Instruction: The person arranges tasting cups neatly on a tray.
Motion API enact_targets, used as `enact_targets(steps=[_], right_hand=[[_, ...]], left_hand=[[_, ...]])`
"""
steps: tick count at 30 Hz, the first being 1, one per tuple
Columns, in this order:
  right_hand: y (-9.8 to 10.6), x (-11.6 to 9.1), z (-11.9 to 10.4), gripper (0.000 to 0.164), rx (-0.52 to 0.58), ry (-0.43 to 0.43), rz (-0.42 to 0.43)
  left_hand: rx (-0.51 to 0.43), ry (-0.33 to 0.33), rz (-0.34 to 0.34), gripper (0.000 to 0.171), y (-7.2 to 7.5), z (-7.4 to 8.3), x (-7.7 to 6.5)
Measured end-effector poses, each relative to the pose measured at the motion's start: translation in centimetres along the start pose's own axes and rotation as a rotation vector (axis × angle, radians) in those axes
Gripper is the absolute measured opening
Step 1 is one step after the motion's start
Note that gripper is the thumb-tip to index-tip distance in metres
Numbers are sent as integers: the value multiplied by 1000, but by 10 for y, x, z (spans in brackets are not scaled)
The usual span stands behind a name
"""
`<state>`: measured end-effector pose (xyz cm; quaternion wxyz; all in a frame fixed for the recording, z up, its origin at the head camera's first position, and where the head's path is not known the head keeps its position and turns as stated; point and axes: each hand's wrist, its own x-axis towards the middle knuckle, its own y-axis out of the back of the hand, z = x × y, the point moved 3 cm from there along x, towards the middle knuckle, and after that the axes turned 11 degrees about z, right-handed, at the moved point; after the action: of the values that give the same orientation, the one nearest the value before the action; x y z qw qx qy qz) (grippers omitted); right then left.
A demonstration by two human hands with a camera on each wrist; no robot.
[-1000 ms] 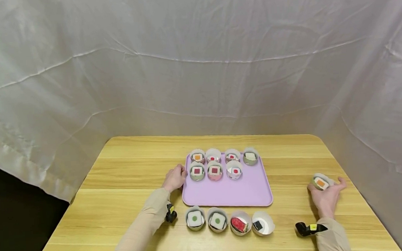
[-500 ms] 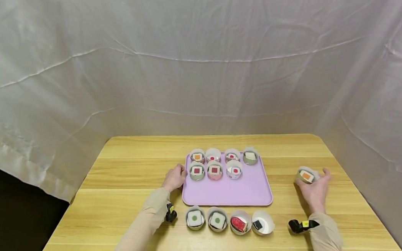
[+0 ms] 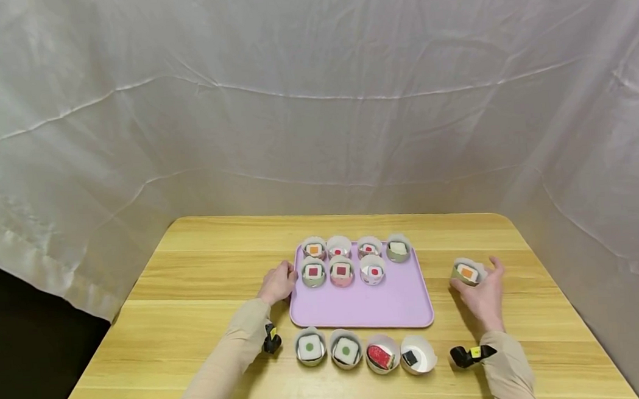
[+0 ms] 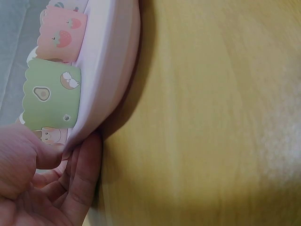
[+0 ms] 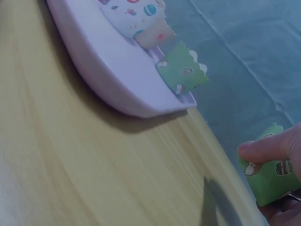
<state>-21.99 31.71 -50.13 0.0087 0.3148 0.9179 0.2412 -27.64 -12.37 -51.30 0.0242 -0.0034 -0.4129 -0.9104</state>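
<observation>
My right hand (image 3: 484, 300) grips a green paper baking cup (image 3: 459, 274) by its sides, right of the tray. Inside it sits a sushi roll piece (image 3: 468, 273) with an orange centre. In the right wrist view the thumb lies across the avocado-printed wall of the green cup (image 5: 269, 182). My left hand (image 3: 277, 284) pinches the left rim of the lilac tray (image 3: 359, 313); the left wrist view has the thumb over the tray edge (image 4: 110, 61) and fingers below. Several paper cups with roll pieces stand in two rows at the tray's back, among them a pink cup (image 3: 342, 277).
In front of the tray stands a row of cups: two with green-dotted white rolls (image 3: 309, 348), one with a red-topped piece (image 3: 380, 357), one with a small black piece (image 3: 410, 358). A pale curtain (image 3: 315, 132) hangs behind the wooden table (image 3: 202, 261).
My right hand has carried the green cup leftward and slightly away from me, closer to the tray. The left hand and the tray have stayed put.
</observation>
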Motion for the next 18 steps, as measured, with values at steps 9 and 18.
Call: enact_targets(steps=[9, 18], right_hand=[[-12, -4, -8, 108, -20, 72, -95], [-25, -5, -18, 109, -42, 97, -207]], left_hand=[[9, -9, 7, 15, 0, 0, 0], [-17, -11, 10, 13, 2, 1, 0]])
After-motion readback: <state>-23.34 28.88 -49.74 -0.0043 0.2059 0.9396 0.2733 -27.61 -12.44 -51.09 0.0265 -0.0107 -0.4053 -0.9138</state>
